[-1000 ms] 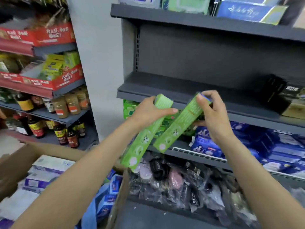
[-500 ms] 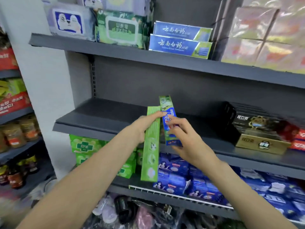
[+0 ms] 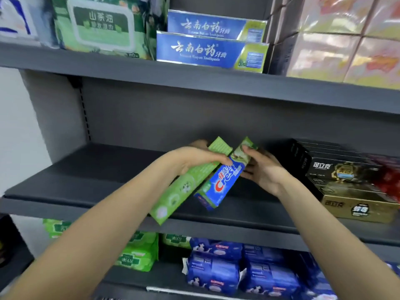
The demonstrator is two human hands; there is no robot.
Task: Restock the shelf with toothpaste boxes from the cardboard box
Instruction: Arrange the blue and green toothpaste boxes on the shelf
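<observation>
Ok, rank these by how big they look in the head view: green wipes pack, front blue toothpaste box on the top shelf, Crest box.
1. Green wipes pack
2. Front blue toothpaste box
3. Crest box

The Crest box is tilted, partly covered by fingers and nearer the camera, so its true size is unsure.

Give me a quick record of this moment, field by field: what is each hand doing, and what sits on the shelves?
left hand: grips a green toothpaste box
right hand: holds a Crest toothpaste box, tilted
middle shelf: both boxes above it, not yet set down
right of hands: black and gold boxes
upper shelf: blue toothpaste boxes, green wipes pack
lower shelf: green packs, blue packs
</observation>
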